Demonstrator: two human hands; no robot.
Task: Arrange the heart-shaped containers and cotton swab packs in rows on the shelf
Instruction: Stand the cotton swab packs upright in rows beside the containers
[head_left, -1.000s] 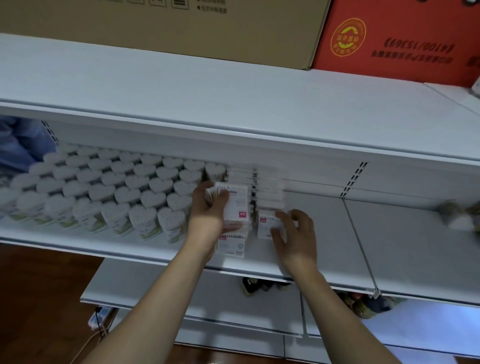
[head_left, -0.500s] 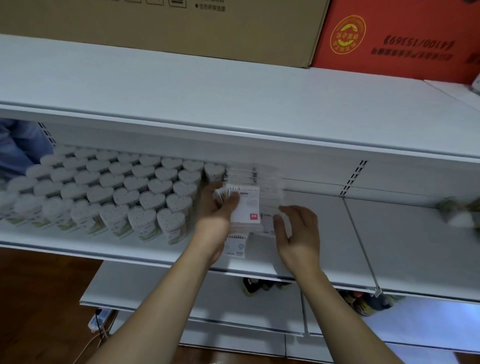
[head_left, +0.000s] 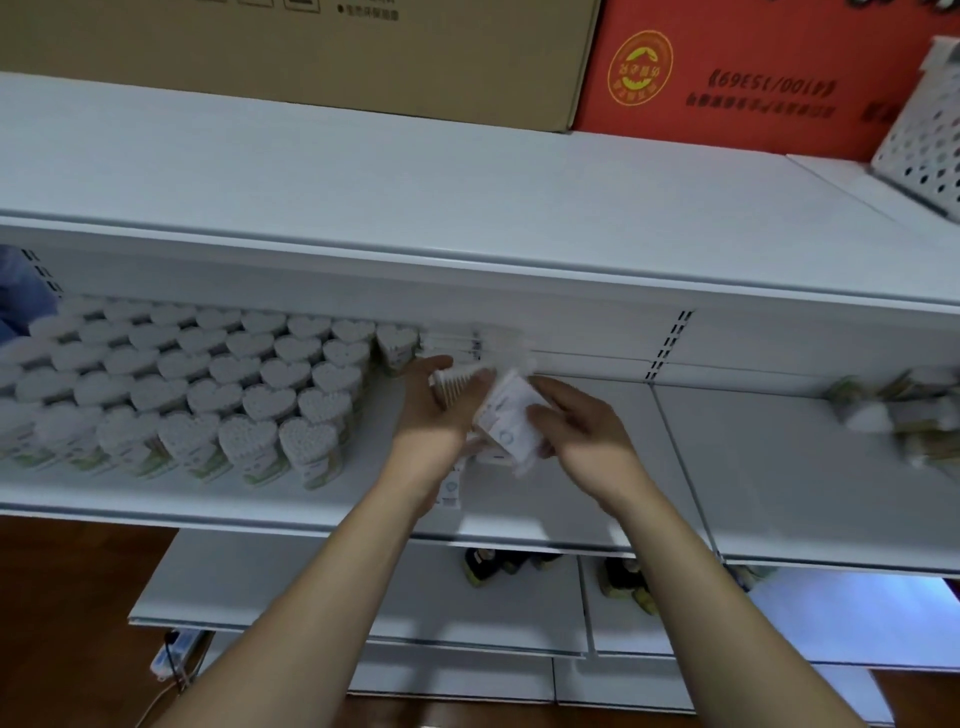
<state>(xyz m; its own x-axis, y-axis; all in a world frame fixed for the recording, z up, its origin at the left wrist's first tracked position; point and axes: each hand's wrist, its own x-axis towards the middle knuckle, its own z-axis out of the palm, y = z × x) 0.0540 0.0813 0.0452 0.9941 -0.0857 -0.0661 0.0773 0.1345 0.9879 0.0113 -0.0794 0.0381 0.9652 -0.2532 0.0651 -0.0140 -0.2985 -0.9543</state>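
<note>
Several white heart-shaped containers (head_left: 270, 402) stand in tight rows on the left of the white shelf (head_left: 597, 499). Right of them, flat cotton swab packs (head_left: 470, 343) are lined up toward the back panel. My left hand (head_left: 436, 410) grips a small stack of cotton swab packs (head_left: 457, 384) just above the shelf. My right hand (head_left: 582, 431) holds a tilted swab pack (head_left: 506, 415) with a white label, right beside the left hand. More packs under my hands are partly hidden.
A loose, blurred pile of swab packs (head_left: 893, 415) lies at the shelf's right end. On the top shelf sit a brown carton (head_left: 311, 47), a red carton (head_left: 727, 73) and a white perforated basket (head_left: 924, 124). A lower shelf (head_left: 363, 587) and wooden floor show below.
My right hand has lifted a swab pack off the shelf and tilted it toward the left hand. The left hand's stack has turned so the packs' ends face up.
</note>
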